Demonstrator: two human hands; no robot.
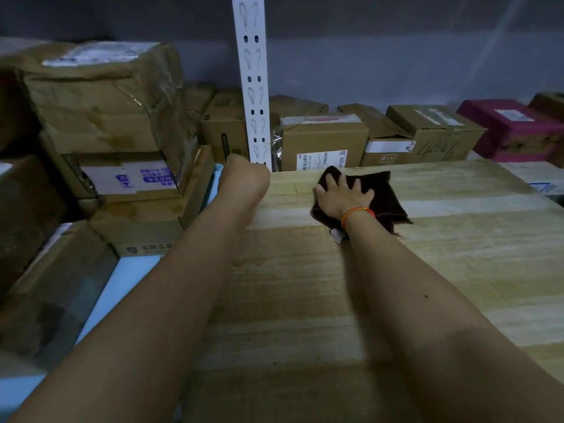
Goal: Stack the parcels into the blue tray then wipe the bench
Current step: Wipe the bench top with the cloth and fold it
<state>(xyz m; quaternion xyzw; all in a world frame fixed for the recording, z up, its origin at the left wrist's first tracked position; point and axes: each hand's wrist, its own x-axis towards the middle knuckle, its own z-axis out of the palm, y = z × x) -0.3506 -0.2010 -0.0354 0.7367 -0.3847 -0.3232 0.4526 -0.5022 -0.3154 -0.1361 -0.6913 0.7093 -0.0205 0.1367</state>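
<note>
My right hand [343, 195] lies flat with fingers spread on a dark brown cloth [384, 196], pressing it onto the pale wooden bench [335, 300] near the far edge. My left hand [244, 175] is bent over the bench's far left corner, beside the rim of the light blue tray [131, 276]; its fingers are hidden behind the knuckles. Several brown cardboard parcels [116, 117] are stacked high in the tray at the left, the top one crumpled and taped.
A white slotted shelf post [254, 87] rises just behind my left hand. More cardboard boxes [323, 141] and a magenta box [512, 126] line the shelf behind the bench. A grey wall stands at the back.
</note>
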